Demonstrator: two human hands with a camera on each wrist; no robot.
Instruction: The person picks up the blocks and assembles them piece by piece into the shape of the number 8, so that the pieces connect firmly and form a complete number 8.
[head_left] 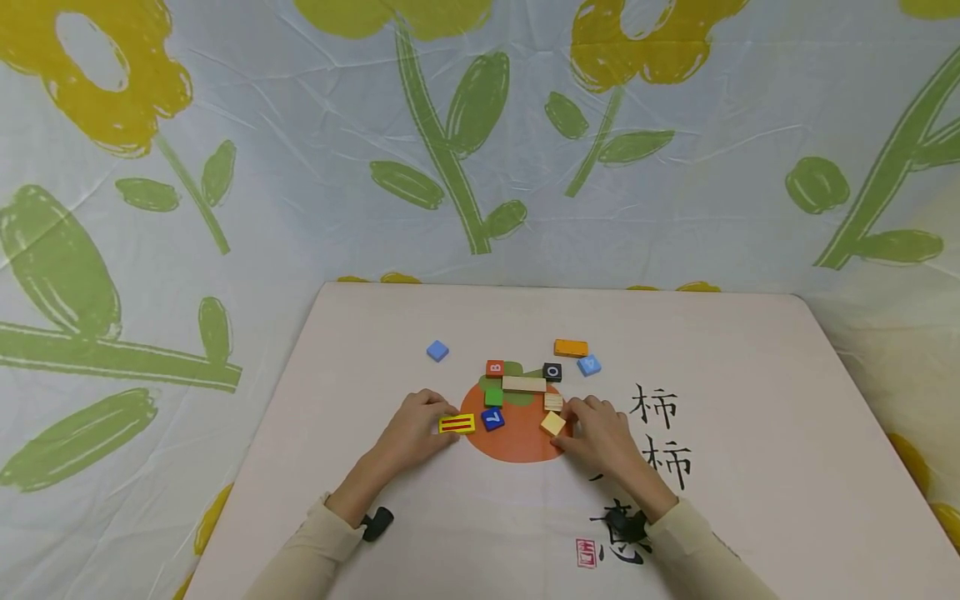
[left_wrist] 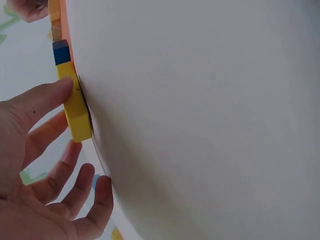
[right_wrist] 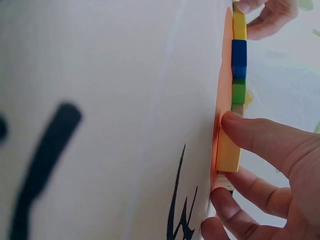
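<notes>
My left hand (head_left: 414, 427) pinches a yellow block with red stripes (head_left: 457, 424) between thumb and index finger, at the left edge of a printed orange persimmon (head_left: 517, 446). In the left wrist view, the other fingers curve loosely below that yellow block (left_wrist: 76, 107). On the persimmon's right side, my right hand (head_left: 602, 433) pinches a pale yellow block (head_left: 552, 424), its thumb on the near face in the right wrist view. Between the hands lies a blue block marked 7 (head_left: 492, 418). Behind it sits a green block (head_left: 493, 397), and a small wood-grain block (head_left: 553, 402) is behind the pale yellow one.
A long plain wooden block (head_left: 524, 384) lies between a red B block (head_left: 495, 367) and a black O block (head_left: 552, 372). Farther back are an orange block (head_left: 571, 348) and two light blue blocks, one right (head_left: 589, 365), one left (head_left: 438, 351). Black characters (head_left: 667, 460) mark the mat.
</notes>
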